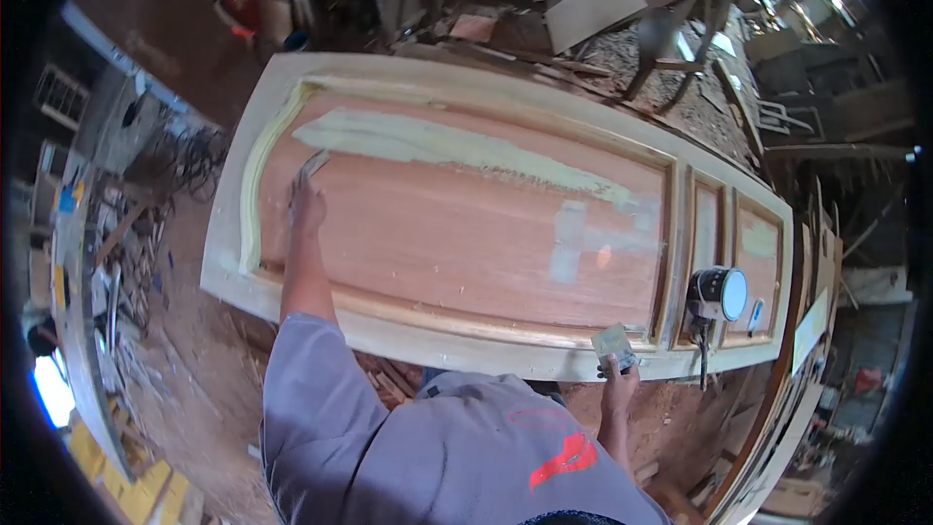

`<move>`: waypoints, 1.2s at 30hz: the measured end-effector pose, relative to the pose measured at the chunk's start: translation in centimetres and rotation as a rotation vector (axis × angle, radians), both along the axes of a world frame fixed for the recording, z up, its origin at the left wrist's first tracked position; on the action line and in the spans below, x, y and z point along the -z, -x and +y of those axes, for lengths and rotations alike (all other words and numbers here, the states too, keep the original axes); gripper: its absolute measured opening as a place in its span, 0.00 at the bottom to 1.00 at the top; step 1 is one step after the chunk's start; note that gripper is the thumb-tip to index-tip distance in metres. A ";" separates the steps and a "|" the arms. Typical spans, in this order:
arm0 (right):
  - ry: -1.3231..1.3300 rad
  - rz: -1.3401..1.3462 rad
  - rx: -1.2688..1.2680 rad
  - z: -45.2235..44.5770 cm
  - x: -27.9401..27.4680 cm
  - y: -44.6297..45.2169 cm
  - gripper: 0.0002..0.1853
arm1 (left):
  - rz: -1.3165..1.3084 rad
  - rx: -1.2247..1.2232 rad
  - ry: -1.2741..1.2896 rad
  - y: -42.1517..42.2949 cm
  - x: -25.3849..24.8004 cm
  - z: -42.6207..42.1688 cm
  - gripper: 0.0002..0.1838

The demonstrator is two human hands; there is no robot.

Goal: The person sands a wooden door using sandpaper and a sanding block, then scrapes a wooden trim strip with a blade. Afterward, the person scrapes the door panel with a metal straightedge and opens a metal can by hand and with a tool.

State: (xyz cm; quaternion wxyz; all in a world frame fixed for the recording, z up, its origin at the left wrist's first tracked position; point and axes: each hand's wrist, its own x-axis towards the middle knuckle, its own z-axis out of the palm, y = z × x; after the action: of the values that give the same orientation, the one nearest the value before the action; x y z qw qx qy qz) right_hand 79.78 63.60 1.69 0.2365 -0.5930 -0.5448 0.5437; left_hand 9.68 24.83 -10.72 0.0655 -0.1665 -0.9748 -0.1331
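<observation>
- Only the head view to go on here, and a big panelled wooden door [428, 233] is taking up most of it. It's lying flat in front of the person, running across from left to right.
- The left hand [308, 206] is reaching over the left end of the door's largest panel. Its fingers are closing around a thin flat blade [316, 162], with no real gap showing. The blade's tip is sitting just beside the near edge of a long pale green filler patch [418, 141]; can't tell if they're touching.
- The right hand [620, 384] is hanging around the near edge of the door, right of the middle. Fingers and thumb are pinching a small flat plate [612, 340] with pale stuff smeared on it.
- A dark can [708, 292] with a pale blue round top is standing towards the door's right end. Can't tell whether that's a lid or what's inside.
- More pale patches [568, 245] are showing on the right part of the big panel, and a pale yellow-green coat is covering the curved moulding [251, 190] at its left end.
- Wood scraps [185, 360] are littering the reddish floor on the left.
</observation>
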 end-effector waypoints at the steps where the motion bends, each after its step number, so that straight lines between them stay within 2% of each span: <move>1: 0.001 0.002 0.011 -0.1 -0.1 0.6 0.15 | -0.012 -0.001 0.005 0.3 0.2 -0.1 0.41; 2: 0.000 0.001 0.033 -0.4 -0.5 1.1 0.15 | -0.053 -0.045 0.090 0.7 -1.1 0.0 0.37; 3: -0.023 -0.015 0.004 -0.6 -1.8 2.1 0.16 | 0.139 0.017 0.111 1.5 0.5 -1.1 0.31; 4: -0.040 -0.022 0.002 -0.7 -1.7 2.4 0.16 | -0.089 -0.147 0.449 4.2 1.7 -0.9 0.37; 5: -0.057 -0.031 0.009 -0.7 -1.0 2.5 0.17 | 0.109 -0.062 0.076 3.9 4.2 -2.0 0.25; 6: -0.100 -0.056 0.002 -0.9 -0.9 2.7 0.16 | 0.155 -0.056 -0.067 4.6 6.4 -2.7 0.25; 7: -0.114 -0.043 -0.024 -1.1 -1.8 3.5 0.17 | 0.266 0.000 0.024 5.8 6.5 -2.8 0.23; 8: -0.088 -0.041 -0.036 -1.1 -1.7 3.5 0.16 | -0.003 0.032 0.083 5.0 4.9 -2.6 0.35; 9: -0.057 -0.034 -0.034 -1.0 -0.7 3.2 0.15 | 0.628 0.179 0.052 3.9 5.6 -2.3 0.34; 10: -0.076 -0.019 -0.012 -1.3 -2.0 3.8 0.15 | 0.247 -0.032 -0.021 2.9 3.6 -1.2 0.34; 11: -0.076 -0.044 -0.030 -1.2 -2.5 3.9 0.16 | 0.087 0.001 -0.160 3.6 3.3 -0.7 0.32; 13: -0.060 -0.016 -0.003 -1.1 -2.5 4.1 0.16 | -0.395 -0.011 -0.150 -0.8 -2.3 2.7 0.24; 15: -0.055 -0.005 -0.014 -0.7 -1.7 4.2 0.17 | -0.184 0.152 -0.603 -5.4 0.8 6.2 0.15; 16: -0.065 0.005 -0.022 -0.5 -1.1 4.0 0.18 | -0.394 0.156 -0.635 -8.7 0.0 8.1 0.13; 18: -0.069 0.033 -0.041 -0.2 0.0 4.0 0.18 | -0.887 0.070 -0.670 -20.2 -7.1 14.6 0.10; 19: -0.064 0.054 -0.051 -0.1 0.4 4.3 0.17 | -0.811 0.277 -0.656 -24.8 -6.5 16.0 0.11; 20: -0.060 0.076 -0.062 0.0 0.8 4.4 0.16 | -0.883 0.285 -0.507 -28.8 -7.7 18.4 0.12; 21: -0.019 0.073 -0.103 0.3 -0.2 4.7 0.16 | -1.002 0.272 -0.605 -32.3 -4.6 19.9 0.14; 23: -0.020 0.108 -0.166 0.8 -0.8 4.2 0.16 | -1.310 0.314 -0.698 -38.9 -5.8 23.3 0.14; 25: 0.039 0.219 -0.204 1.6 0.0 3.1 0.17 | -1.447 0.359 -0.788 -44.7 -6.2 26.0 0.14; 28: -0.073 0.159 -0.249 3.0 -0.7 -0.1 0.17 | -1.619 0.336 -0.782 -50.8 -9.5 29.6 0.14; 32: -0.096 0.221 -0.281 5.3 0.7 -6.6 0.18 | -1.696 0.341 -0.706 -56.2 -11.1 33.0 0.14; 33: -0.070 0.245 -0.314 6.2 0.5 -8.1 0.23 | -1.701 0.322 -0.703 -57.6 -11.8 33.9 0.14; 36: -0.122 0.094 -0.313 8.2 0.7 -11.9 0.32 | -1.742 0.302 -0.714 -61.1 -11.5 35.8 0.16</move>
State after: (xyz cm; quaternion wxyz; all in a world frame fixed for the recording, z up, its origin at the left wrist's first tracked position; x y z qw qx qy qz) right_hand 91.69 71.77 0.98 0.2095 -0.4594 -0.6508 0.5670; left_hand 70.76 60.63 0.81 -0.6547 -0.1030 -0.5509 -0.5072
